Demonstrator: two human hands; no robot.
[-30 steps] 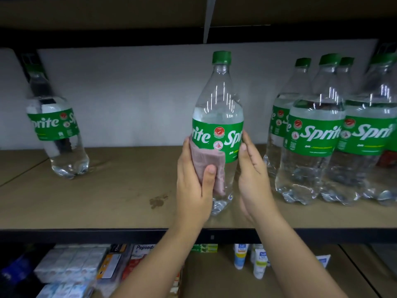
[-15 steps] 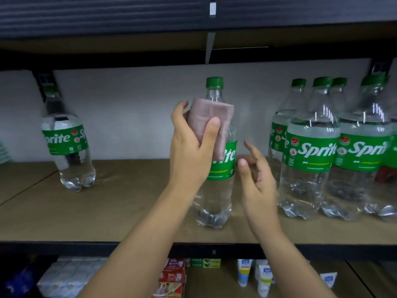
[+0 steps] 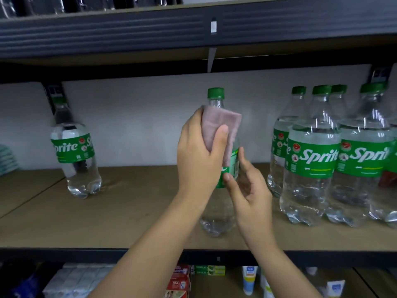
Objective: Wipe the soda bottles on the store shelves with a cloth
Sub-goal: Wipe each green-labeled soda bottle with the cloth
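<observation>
— Near the middle of the wooden shelf (image 3: 133, 211), what stood there?
— One Sprite bottle (image 3: 217, 220), upright, green cap on, its base set back a little from the shelf's dark front edge (image 3: 64, 253).
— And the hands?
— The left hand (image 3: 198, 160) had its fingers and thumb curled round a pinkish cloth (image 3: 221, 123), pressing it against the bottle's shoulder and upper label. The right hand (image 3: 250, 190) sat just right of the bottle at label height, fingers spread and only loosely bent; the thumb tip lay at the label, though I couldn't tell whether it truly touched.
— Any room either side?
— Plenty to the left: bare board ran as far as a lone bottle (image 3: 74, 151) standing far back by the wall. To the right the gap was narrow, with a cluster of bottles (image 3: 335, 160) packed close, touching one another, near the right hand.
— Above?
— An upper shelf rail (image 3: 107, 33) hung well over the cap.
— Below?
— Boxes and tubes (image 3: 249, 278) on a lower shelf.
</observation>
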